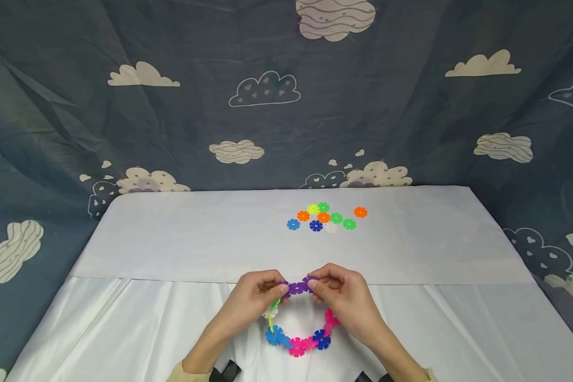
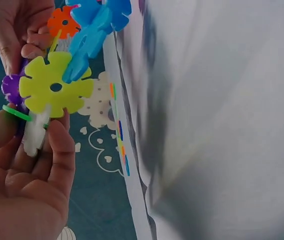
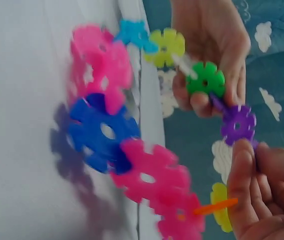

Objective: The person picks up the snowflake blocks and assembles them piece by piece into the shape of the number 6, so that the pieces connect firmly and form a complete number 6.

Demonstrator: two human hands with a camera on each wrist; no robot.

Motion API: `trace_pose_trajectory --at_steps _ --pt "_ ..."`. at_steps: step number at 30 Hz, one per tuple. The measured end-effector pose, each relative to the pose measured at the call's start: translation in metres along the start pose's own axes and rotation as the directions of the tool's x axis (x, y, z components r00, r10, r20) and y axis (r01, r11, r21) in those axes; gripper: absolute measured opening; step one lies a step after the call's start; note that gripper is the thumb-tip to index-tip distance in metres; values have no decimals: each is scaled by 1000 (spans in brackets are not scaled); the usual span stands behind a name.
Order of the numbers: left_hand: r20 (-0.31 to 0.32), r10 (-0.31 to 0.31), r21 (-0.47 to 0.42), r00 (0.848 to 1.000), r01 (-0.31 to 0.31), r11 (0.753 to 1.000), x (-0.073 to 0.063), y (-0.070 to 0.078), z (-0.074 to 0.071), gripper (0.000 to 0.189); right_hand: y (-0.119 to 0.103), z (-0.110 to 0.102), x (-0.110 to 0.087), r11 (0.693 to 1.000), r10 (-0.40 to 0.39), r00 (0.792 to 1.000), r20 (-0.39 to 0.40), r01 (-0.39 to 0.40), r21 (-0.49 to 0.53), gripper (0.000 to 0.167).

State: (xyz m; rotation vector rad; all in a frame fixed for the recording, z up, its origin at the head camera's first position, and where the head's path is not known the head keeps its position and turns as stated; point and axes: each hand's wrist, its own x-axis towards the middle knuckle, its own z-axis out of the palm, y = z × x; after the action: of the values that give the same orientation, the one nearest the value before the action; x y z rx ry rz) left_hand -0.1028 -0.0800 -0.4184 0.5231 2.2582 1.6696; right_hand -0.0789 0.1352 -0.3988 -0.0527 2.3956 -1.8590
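Both hands hold up a ring-shaped chain of flower-shaped notched plastic discs. My left hand pinches the purple discs at the chain's top left, close to a green disc and a white disc. Opposite it, my right hand pinches the purple end at the top right between thumb and fingers. Below hang a yellow disc, light blue discs, pink discs and a dark blue disc. An orange disc shows beside the right fingers, hidden behind that hand in the head view.
Several loose discs lie grouped at the back of the white-covered table, among them a light blue disc, a green disc and an orange disc off to the right. A dark cloud-print curtain hangs behind.
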Motion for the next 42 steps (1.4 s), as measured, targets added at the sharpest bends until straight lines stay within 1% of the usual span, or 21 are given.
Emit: trace_pose_trajectory --at_steps 6,10,13,16,18,21,23,25,27,29,31,33,37,39,40,42 --pt "-25 1 -35 1000 -2 999 0 0 1 13 -1 8 -2 1000 19 998 -53 -18 23 8" --pt "-31 -9 -64 999 7 998 0 0 2 14 -2 9 -2 999 20 999 -48 -17 50 8" --pt "-25 -21 -102 999 18 995 0 1 4 14 -2 6 0 998 1 1000 -26 1 61 8" --pt "-8 -42 -162 999 40 986 1 2 5 15 2 2 3 997 -26 1000 6 25 73 14" --pt "9 -66 -200 998 67 978 1 2 4 16 5 0 6 996 -39 999 26 37 78 17" --pt "49 -103 -221 993 111 969 1 0 2 14 10 -1 8 998 -62 998 25 61 17 17" --pt "74 -123 -212 990 137 968 1 -2 -1 19 13 -1 8 997 -73 997 22 74 -26 15" --pt "102 -126 -194 987 144 970 2 -4 -2 26 16 0 9 995 -83 996 21 84 -59 15" --pt "128 -113 -177 985 135 975 4 -6 -2 29 17 0 9 995 -84 996 33 85 -47 15" --pt "144 -92 -166 985 116 979 5 -7 -1 27 18 2 9 995 -90 995 48 92 -38 16" --pt "156 -78 -163 985 104 981 7 -9 1 24 18 2 10 994 -100 994 47 102 -38 19" --pt "152 -81 -160 985 105 981 7 -10 3 23 19 2 11 991 -119 993 29 120 -51 21" --pt "129 -119 -167 984 140 976 7 -12 5 21 23 -4 18 985 -169 985 -27 167 -49 23" --pt "123 -134 -179 983 155 972 6 -14 4 20 25 -10 23 981 -185 982 -36 182 -60 23" --pt "121 -138 -181 983 159 971 5 -14 4 20 27 -13 27 979 -191 981 -34 188 -73 23" --pt "118 -139 -176 983 159 972 5 -15 2 20 29 -20 36 973 -194 981 -26 189 -133 23"
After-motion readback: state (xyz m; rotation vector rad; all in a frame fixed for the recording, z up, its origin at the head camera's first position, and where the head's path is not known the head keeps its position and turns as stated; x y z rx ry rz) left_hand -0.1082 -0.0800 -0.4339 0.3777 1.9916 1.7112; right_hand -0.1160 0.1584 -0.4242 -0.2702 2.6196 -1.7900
